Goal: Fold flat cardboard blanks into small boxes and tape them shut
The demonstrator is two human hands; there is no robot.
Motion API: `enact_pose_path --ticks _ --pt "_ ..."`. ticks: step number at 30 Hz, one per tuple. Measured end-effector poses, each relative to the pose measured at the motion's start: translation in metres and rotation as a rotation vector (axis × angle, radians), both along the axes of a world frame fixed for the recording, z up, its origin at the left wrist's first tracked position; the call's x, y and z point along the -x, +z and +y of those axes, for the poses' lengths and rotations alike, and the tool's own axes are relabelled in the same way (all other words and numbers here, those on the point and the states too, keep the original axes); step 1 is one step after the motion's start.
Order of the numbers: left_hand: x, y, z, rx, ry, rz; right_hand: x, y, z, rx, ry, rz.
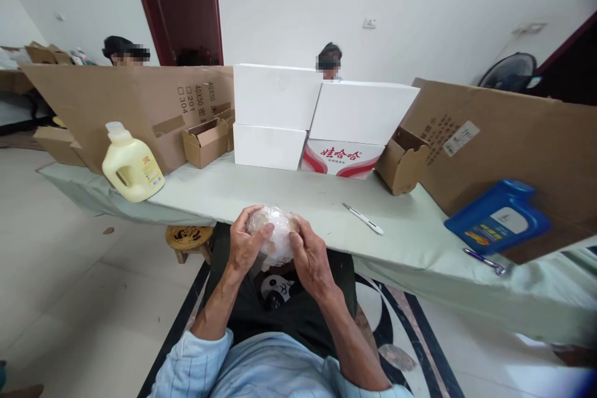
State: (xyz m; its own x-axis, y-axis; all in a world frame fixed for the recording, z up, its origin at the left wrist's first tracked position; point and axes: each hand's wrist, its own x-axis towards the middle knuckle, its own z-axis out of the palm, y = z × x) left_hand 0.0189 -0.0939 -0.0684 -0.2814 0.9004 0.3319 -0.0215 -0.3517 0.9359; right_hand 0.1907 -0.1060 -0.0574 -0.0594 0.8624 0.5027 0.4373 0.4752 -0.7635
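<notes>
Between my two hands is a rounded bundle in clear plastic wrap [278, 237], whitish and shiny; what lies inside it I cannot make out. My left hand [246, 237] grips its left side, thumb across the front. On the right side, my right hand [310, 255] closes on it with the thumb pressed near the edge. The bundle is held above my lap, at the front edge of the table. A white craft knife or pen-like tool [364, 219] lies on the cloth, to the right of my hands.
The table has a pale green cloth [209, 189]. A yellow jug [133, 165] stands left; a blue bottle [499, 217] and a purple-handled tool [484, 261] lie right. White boxes [280, 99], small cartons [208, 142] and cardboard panels [513, 149] line the back. Two people sit beyond.
</notes>
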Motion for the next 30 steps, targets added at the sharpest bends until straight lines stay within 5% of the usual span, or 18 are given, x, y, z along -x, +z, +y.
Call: enact_pose_path --ticks 5,10,16,19,30 --pt "0.007 -0.004 0.0 0.033 -0.153 -0.032 0.007 0.001 0.002 -0.08 -0.036 0.006" --pt "0.028 0.006 0.004 -0.006 -0.325 0.123 0.001 0.005 0.007 -0.008 0.078 0.028" --pt "0.02 0.001 0.005 -0.044 -0.15 -0.008 -0.004 -0.004 0.001 0.118 0.113 0.229" --pt "0.018 -0.003 0.004 -0.018 -0.211 -0.026 -0.003 -0.006 -0.004 0.16 0.151 0.253" --pt "0.049 0.027 0.0 -0.088 -0.572 0.478 -0.022 0.01 -0.007 0.292 0.422 0.107"
